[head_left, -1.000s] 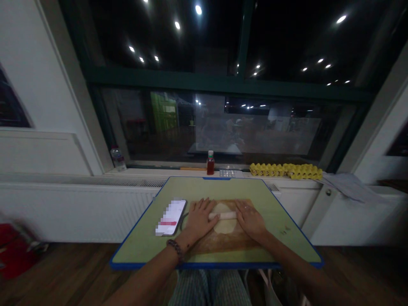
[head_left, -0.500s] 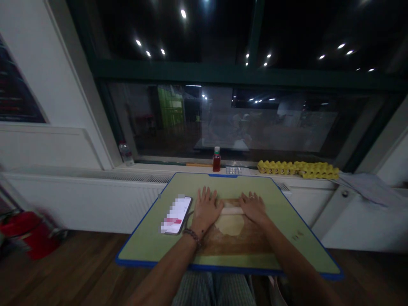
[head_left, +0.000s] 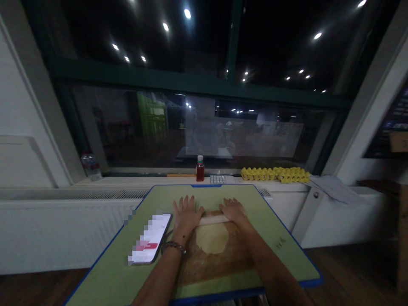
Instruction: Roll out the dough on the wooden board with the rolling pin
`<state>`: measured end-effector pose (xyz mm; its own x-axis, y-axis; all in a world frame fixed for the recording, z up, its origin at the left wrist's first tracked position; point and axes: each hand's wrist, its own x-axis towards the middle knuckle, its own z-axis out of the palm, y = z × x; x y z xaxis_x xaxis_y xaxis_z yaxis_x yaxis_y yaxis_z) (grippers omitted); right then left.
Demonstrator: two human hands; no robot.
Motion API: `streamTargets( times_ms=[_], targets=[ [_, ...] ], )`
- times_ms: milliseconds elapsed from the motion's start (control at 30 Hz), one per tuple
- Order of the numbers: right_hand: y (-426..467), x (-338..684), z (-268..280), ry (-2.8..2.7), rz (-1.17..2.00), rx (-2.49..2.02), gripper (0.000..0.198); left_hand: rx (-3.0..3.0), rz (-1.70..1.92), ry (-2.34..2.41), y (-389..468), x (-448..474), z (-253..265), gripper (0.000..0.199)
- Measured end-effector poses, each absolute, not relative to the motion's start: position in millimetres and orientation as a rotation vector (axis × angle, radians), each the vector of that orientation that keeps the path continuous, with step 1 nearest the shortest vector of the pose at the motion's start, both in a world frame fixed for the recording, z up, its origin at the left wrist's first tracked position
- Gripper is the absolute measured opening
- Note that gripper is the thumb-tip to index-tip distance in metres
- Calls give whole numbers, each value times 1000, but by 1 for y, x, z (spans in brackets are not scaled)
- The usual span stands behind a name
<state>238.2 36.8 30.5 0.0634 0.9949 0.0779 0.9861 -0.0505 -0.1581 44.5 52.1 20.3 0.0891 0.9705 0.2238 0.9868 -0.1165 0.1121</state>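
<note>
A slim pale rolling pin lies crosswise at the far part of a brown wooden board. Just on the near side of it, a flat, roundish sheet of dough rests on the board. My left hand presses its palm on the pin's left end, fingers spread and pointing away from me. At the other end my right hand bears down with its fingers stretched forward. Both palms hide the tips of the pin. Left of my left wrist lies a lit phone, its screen partly pixelated.
The board lies on a light green table with a blue edge. On the windowsill behind stand a bottle of red liquid, a clear plastic bottle and yellow egg trays. A radiator runs below the sill.
The camera view has shifted right and closer, so the table appears larger and farther left. Both hands stay on the rolling pin, which remains at the far side of the dough.
</note>
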Motion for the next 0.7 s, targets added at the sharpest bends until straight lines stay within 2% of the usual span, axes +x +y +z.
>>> streamTargets(
  times_ms=[267, 400, 533, 600, 700],
  targets=[
    [-14, 243, 16, -2278, 65, -1877, 51, -2579, -292, -1752, 14, 36, 18, 58],
    [-22, 248, 16, -2322, 236, -1761, 56, -2773, -163, -1681, 3, 29, 25, 65],
    [-27, 250, 16, -2336, 314, -1773, 63, -2684, -201, -1671, -5, 28, 23, 73],
    [-29, 250, 14, -2314, 286, -1823, 66, -2625, -231, -1705, -8, 32, 21, 77],
    [-27, 247, 10, -2279, 77, -1909, 59, -2508, -248, -1781, -6, 40, 22, 81]
  ],
)
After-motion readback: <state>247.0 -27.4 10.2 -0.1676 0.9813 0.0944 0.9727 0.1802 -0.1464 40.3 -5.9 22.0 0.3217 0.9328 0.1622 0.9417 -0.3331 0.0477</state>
